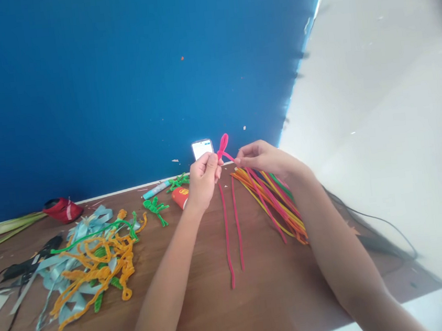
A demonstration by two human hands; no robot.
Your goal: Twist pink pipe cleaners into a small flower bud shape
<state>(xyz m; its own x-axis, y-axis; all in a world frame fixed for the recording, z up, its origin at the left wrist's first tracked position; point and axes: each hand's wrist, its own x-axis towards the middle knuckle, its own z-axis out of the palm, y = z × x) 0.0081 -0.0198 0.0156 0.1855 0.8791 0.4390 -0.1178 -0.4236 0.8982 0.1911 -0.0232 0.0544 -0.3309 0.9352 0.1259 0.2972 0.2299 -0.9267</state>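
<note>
A pink pipe cleaner with a loop bent at its top is held up between my hands. My left hand is closed and pinches it just below the loop. The fingertips of my right hand pinch its free end to the right. Beneath them, two straight pink pipe cleaners lie side by side on the brown table. A bundle of orange, yellow, pink and green pipe cleaners lies partly hidden under my right forearm.
A lit phone leans on the blue wall. Left are a green twisted figure, a red object, a glue gun, a red pouch and a heap of orange pipe cleaners with pale blue ribbon.
</note>
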